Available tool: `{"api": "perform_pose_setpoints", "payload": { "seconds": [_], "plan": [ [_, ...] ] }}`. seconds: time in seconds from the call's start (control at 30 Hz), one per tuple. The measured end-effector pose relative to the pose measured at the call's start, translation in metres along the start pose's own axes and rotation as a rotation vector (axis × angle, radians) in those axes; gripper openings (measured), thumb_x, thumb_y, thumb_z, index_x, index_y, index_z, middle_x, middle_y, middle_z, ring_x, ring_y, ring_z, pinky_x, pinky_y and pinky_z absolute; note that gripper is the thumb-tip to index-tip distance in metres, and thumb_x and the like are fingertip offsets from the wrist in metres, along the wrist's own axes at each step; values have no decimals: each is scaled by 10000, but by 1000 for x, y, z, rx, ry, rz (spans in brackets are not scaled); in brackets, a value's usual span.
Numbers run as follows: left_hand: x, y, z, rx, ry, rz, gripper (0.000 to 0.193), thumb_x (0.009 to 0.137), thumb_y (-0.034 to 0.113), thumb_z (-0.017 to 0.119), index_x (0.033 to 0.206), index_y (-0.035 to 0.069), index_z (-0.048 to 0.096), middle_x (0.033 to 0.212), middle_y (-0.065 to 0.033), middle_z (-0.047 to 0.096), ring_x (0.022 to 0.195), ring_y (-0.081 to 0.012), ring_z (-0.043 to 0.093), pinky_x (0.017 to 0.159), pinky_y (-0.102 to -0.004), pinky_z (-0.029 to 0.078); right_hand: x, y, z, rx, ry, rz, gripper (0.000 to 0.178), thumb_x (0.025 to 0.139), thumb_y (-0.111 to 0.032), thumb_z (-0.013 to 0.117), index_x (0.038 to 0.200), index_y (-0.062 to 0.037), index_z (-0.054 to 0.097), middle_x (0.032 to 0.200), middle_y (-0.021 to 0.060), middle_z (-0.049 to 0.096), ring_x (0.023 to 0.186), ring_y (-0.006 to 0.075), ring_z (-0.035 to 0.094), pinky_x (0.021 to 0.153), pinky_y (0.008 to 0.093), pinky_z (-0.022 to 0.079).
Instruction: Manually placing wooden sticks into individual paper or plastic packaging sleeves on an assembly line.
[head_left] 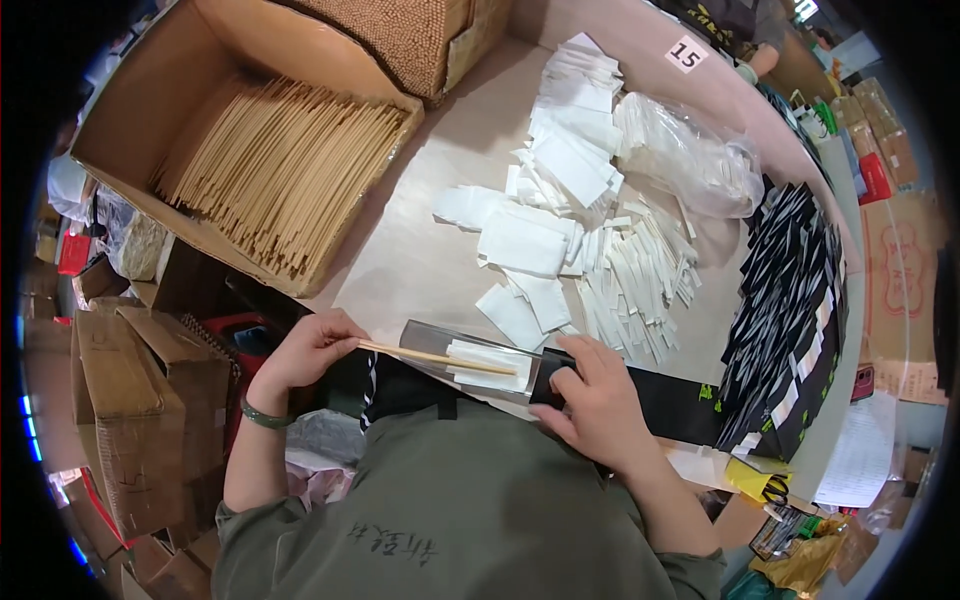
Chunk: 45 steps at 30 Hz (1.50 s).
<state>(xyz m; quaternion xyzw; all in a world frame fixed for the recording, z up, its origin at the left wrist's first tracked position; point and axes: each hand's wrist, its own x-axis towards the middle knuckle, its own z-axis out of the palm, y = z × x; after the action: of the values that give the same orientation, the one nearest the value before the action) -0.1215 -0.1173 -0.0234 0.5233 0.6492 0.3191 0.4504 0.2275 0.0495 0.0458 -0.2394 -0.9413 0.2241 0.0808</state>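
My left hand pinches the end of a pair of wooden chopsticks, which slants down to the right. Their far ends lie over a white paper packet at a clear and black plastic sleeve. My right hand is closed on the black end of this sleeve at the table's near edge. From this view I cannot tell how deep the chopsticks sit inside it. Beyond my hands lie loose white paper packets and a heap of narrow white packets.
A cardboard box full of chopsticks stands at the left, with another box of upright sticks behind. A clear plastic bag lies at the back. Black sleeves are stacked along the table's raised right rim. Cartons stand at lower left.
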Motion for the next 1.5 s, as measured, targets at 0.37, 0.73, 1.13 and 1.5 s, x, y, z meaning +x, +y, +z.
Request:
{"api": "perform_pose_setpoints", "payload": {
  "seconds": [0.37, 0.73, 1.13, 1.5],
  "plan": [
    [72, 61, 122, 41, 451, 86, 125, 857, -26, 668, 982, -21, 659, 806, -85, 635, 773, -196, 657, 718, -296, 540, -1, 12, 28, -23, 88, -48, 367, 687, -172, 811, 899, 9, 572, 1285, 257, 517, 1216, 413, 495, 998, 464, 436],
    [48, 102, 101, 778, 294, 482, 849, 595, 231, 885, 1319, 33, 489, 1139, -146, 577, 1105, -377, 533, 877, -488, 463, -4, 17, 44, 77, 266, -171, 295, 712, -108, 631, 1007, -99, 615, 870, 155, 530, 799, 351, 573, 666, 447, 467],
    [84, 129, 122, 25, -276, 108, 395, 711, 223, 776, 970, 28, 552, 777, -70, 557, 691, -183, 513, 636, -348, 458, -72, 99, -97, -85, 88, 78, 406, 688, -366, 820, 891, -57, 654, 1233, 226, 572, 1192, 428, 509, 1020, 514, 406],
    [73, 73, 133, 412, 65, -14, 514, 697, 287, 787, 1109, 54, 586, 897, -150, 648, 866, -352, 649, 769, -424, 532, -41, 18, 11, -57, -47, 350, 387, 888, -413, 622, 869, -27, 592, 812, 197, 656, 774, 363, 652, 645, 480, 512]
  ]
}}
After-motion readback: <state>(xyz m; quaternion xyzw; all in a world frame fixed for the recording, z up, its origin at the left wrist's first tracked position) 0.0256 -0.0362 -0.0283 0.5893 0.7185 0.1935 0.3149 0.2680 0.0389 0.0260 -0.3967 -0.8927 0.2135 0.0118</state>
